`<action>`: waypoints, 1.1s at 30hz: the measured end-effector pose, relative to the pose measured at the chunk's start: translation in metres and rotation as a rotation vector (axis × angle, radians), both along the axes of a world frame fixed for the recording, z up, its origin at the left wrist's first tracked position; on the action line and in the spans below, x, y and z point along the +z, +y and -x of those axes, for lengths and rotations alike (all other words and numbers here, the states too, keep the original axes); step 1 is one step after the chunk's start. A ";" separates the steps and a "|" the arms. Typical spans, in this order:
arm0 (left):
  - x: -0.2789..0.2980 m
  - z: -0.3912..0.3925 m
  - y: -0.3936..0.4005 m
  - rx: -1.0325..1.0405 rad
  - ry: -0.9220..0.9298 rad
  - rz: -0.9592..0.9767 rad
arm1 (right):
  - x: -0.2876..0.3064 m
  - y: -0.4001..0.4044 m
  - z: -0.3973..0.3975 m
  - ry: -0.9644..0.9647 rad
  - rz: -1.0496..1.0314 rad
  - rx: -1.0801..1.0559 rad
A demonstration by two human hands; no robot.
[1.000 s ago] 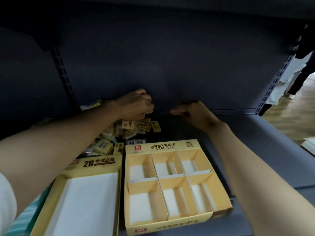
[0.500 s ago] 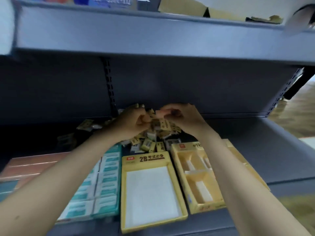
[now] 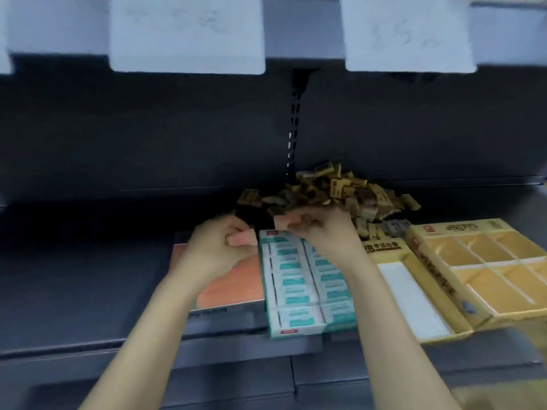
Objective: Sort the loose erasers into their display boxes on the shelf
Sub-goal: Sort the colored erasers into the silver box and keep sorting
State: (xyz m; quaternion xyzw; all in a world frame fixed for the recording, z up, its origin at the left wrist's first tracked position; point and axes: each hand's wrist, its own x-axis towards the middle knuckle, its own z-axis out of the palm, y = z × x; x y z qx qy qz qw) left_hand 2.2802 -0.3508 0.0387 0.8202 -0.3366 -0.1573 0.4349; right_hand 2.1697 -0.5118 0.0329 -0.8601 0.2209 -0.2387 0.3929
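A heap of loose tan-wrapped erasers [image 3: 340, 192] lies at the back of the shelf. My right hand [image 3: 322, 232] hovers just in front of it, over the far end of a teal-and-white eraser box [image 3: 293, 279], with its fingers curled round a few brown erasers. My left hand [image 3: 216, 250] is a tight fist above the orange box [image 3: 236, 285], thumb pressed to forefinger; what it grips is hidden inside. An empty yellow 2B box [image 3: 411, 294] and a yellow box with several compartments [image 3: 488, 270] stand to the right.
The dark shelf floor [image 3: 88, 276] stretches away to the left. White price tags [image 3: 186, 34] hang from the shelf edge above. A slotted upright [image 3: 293, 125] runs down the back wall. A few grey erasers [image 3: 395, 227] lie behind the 2B box.
My view has swung left and up. Both hands have come forward off the heap and now sit over the teal and orange boxes, the right one carrying erasers.
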 end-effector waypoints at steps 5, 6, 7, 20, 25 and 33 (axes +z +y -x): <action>0.000 -0.026 0.038 0.004 -0.033 -0.007 | 0.007 0.038 -0.020 0.001 0.000 0.030; -0.002 -0.030 0.044 0.003 -0.039 -0.021 | 0.009 0.044 -0.023 0.000 0.000 0.032; -0.003 -0.034 0.050 0.003 -0.049 -0.037 | 0.010 0.049 -0.026 0.006 0.005 0.030; 0.005 -0.052 0.097 -0.047 0.134 -0.109 | 0.007 0.081 -0.062 0.061 0.034 0.038; 0.002 -0.047 0.091 -0.029 0.047 -0.110 | 0.006 0.090 -0.065 0.052 0.029 0.022; -0.004 -0.044 0.090 0.015 -0.159 -0.176 | 0.010 0.101 -0.061 0.002 0.052 -0.037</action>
